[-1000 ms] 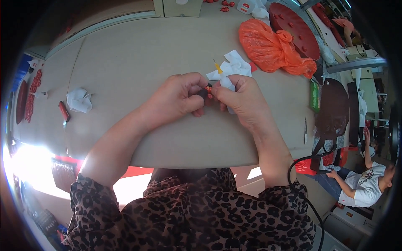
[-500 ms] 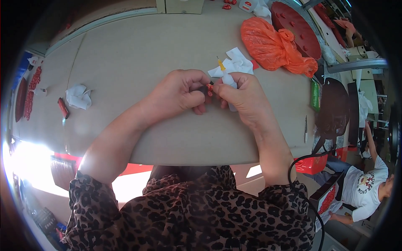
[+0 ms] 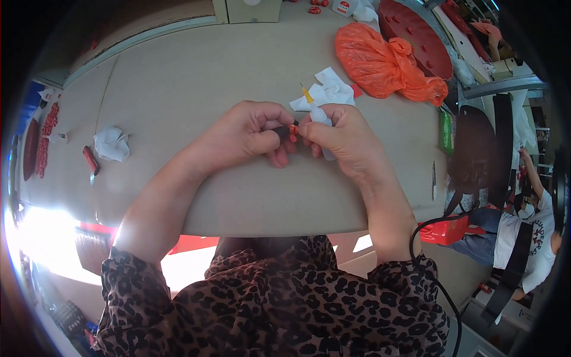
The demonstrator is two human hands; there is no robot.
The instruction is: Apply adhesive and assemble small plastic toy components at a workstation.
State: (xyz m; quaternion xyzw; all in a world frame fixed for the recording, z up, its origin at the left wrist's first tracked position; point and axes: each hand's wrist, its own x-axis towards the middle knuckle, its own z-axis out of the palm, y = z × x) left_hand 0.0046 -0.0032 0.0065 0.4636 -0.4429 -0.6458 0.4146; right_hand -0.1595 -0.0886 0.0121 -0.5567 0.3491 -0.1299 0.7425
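Nearest you, your forearms cross the front edge of the table (image 3: pixel 267 202), seemingly propped there to steady fine work. Your left hand (image 3: pixel 256 134) curls inward, thumb and fingers pinching a small red piece (image 3: pixel 293 132). That piece sits between your two hands, above the tabletop, presumably so you can see it and reach it from both sides. Your right hand (image 3: pixel 339 134) closes around a white bottle (image 3: pixel 319 115), while its thumb and forefinger point at the red piece; whether they touch it you cannot tell from this view. The bottle's yellow needle tip (image 3: pixel 307 95) points up and away, likely to keep it clear of your fingertips.

Off to your left lie a red-handled tool (image 3: pixel 90 160) and a crumpled white tissue (image 3: pixel 111 144), well apart from your hands. Just beyond the bottle, a white cloth (image 3: pixel 329 89) seems kept within easy reach for wiping. Farther off, a knotted orange bag (image 3: pixel 369 59) rests beside a dark red tray (image 3: pixel 439 50) holding a few scattered red pieces.
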